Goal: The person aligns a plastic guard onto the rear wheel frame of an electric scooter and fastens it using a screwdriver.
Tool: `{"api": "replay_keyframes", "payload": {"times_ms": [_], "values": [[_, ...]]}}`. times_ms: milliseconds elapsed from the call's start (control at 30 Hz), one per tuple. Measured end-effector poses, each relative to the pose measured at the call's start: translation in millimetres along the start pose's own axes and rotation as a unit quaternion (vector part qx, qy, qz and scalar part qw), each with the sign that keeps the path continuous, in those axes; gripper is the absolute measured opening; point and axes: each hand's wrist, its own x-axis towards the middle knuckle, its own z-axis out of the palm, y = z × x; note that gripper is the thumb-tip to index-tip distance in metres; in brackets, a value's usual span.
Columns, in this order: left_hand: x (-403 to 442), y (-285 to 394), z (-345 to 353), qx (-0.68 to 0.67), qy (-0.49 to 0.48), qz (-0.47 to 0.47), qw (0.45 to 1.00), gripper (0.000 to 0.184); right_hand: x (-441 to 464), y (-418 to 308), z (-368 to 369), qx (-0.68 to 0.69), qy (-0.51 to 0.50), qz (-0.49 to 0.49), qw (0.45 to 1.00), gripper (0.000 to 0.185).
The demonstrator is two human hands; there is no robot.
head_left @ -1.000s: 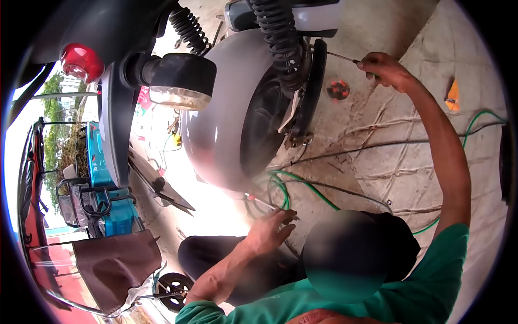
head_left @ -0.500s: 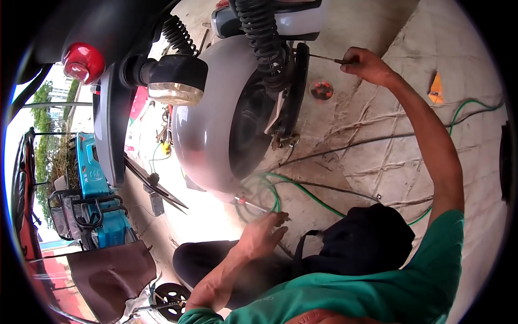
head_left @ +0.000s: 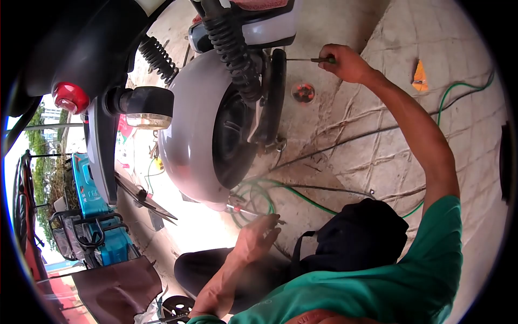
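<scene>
My right hand (head_left: 346,62) is closed around the handle of a screwdriver (head_left: 305,59). Its thin metal shaft runs left to the upper end of a long black bar (head_left: 278,97) beside the wheel of a grey scooter. My left hand (head_left: 256,237) is low, in front of my knee, fingers curled around a slim rod-like tool (head_left: 245,211). A red part shows near the tool's far end, close to the lower edge of the rear fender (head_left: 189,135); its exact kind is unclear. A black coil spring (head_left: 229,51) stands above the wheel.
A small round dish (head_left: 303,93) with dark and red bits lies on the floor by the bar. A green hose (head_left: 313,198) and a black cable (head_left: 334,146) cross the ground. Orange scrap (head_left: 420,76) lies to the right; a blue vehicle (head_left: 89,183) stands at left.
The view has shifted, so the scooter and right hand appear further left and the scooter slightly lower. Both hands keep their holds; the screwdriver still points at the black bar.
</scene>
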Motion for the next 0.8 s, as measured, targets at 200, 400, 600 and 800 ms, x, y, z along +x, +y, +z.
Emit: {"api": "replay_keyframes", "payload": {"times_ms": [200,400,600,800], "values": [[-1.9,-6.0,7.8,-0.005,0.008,0.018,1.0,0.035,-0.6,-19.1,-9.4,0.112,-0.137,0.18,0.968,0.025],[2.5,0.2,4.8,-0.012,0.0,0.028,1.0,0.036,-4.4,-20.7,-4.8,-0.055,-0.01,0.002,0.998,0.035],[-4.9,6.6,0.5,-0.017,0.009,0.001,1.0,0.035,-4.2,-10.4,16.9,-0.064,-0.02,0.046,0.997,0.042],[2.9,11.6,-0.3,-0.008,-0.007,0.014,1.0,0.036,23.3,-19.7,-16.1,0.018,-0.141,0.154,0.978,0.049]]}}
